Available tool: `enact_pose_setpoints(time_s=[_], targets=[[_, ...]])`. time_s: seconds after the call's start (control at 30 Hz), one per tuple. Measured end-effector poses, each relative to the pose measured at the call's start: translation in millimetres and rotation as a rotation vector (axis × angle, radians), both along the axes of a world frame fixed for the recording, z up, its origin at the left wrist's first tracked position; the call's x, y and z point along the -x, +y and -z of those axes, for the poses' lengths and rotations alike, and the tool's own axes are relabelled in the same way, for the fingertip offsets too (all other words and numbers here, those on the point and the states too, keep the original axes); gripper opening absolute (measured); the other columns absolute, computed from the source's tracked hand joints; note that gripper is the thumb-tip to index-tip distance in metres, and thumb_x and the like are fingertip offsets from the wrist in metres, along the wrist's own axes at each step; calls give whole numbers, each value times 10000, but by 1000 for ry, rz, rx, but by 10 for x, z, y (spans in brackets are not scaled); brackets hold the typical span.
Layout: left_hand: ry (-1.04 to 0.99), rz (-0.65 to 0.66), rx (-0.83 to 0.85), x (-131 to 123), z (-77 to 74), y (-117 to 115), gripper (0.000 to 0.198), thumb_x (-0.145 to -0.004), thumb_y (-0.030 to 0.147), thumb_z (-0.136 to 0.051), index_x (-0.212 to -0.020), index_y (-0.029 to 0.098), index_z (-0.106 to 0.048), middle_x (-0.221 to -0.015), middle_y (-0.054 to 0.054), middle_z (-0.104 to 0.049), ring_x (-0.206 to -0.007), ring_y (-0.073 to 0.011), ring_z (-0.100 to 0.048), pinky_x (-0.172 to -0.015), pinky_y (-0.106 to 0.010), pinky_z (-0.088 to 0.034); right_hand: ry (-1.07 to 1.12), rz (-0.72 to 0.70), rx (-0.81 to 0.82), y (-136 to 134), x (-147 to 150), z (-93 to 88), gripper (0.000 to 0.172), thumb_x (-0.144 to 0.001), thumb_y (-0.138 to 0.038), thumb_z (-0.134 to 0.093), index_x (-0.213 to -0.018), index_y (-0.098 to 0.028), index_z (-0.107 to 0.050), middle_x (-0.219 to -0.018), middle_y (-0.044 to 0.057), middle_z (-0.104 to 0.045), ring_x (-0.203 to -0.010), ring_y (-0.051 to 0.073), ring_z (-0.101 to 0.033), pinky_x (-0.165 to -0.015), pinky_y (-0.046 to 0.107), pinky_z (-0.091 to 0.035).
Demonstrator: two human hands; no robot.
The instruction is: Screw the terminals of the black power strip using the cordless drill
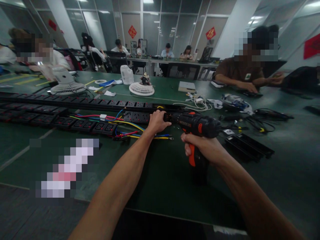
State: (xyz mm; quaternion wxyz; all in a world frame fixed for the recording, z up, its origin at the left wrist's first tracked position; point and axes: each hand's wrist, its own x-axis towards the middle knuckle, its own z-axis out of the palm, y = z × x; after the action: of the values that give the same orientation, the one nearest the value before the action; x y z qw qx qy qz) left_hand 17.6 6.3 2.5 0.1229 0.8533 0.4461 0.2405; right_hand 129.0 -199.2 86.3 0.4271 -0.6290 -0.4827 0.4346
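My right hand (pixel 200 146) is wrapped round the grip of a black and orange cordless drill (pixel 197 125), its nose pointing left. Just beyond the drill's tip, my left hand (pixel 158 122) grips the right end of a black power strip socket section (pixel 136 116). What the drill's bit touches is hidden by shadow and my fingers. Blue, red and yellow wires (pixel 135 125) run left of my left hand, some ending in metal lugs (pixel 171 138). Nearer to me lies another black socket strip (pixel 92 126), with a longer strip (pixel 107 102) behind.
Two black channel pieces (pixel 250 146) lie at the right, near a tangle of black cables (pixel 262 123). Farther back are a white cable (pixel 202 103), a white fan base (pixel 142 88) and a white jug (pixel 127 75). A co-worker (pixel 250 70) sits across the green table (pixel 162 180).
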Motion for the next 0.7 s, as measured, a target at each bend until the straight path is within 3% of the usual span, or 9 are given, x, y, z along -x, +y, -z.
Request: enact_pose_setpoints(time_s=[0.17,0.37,0.7], targets=[[18,-3,-4,-2,14,12,640,-831,482,-783,-1394,235,-605,-1324,-111,-626,-1257,-323,-575,-1080,-460,-434,9,-13,-9,-1,-16,26,188,-798,-330,-693,-681,-210,-607,-521,13,-621,-459,154,-569,-455,282,-486],[19,-16,0,-12,28,29,614,-821,494,-790,-1362,255,-625,-1307,-108,-626,-1252,-326,-580,-1085,-460,-429,34,-18,-40,14,-52,83,110,-794,-300,-677,-755,-200,-651,-526,8,-633,-483,158,-584,-491,286,-493],[11,-3,-4,2,32,18,612,-824,466,-783,-1373,246,-623,-1304,-108,-641,-1244,-333,-588,-1071,-466,-442,34,-14,-23,-11,-4,26,75,-744,-248,-653,-699,-218,-601,-514,5,-614,-450,136,-539,-465,273,-464]])
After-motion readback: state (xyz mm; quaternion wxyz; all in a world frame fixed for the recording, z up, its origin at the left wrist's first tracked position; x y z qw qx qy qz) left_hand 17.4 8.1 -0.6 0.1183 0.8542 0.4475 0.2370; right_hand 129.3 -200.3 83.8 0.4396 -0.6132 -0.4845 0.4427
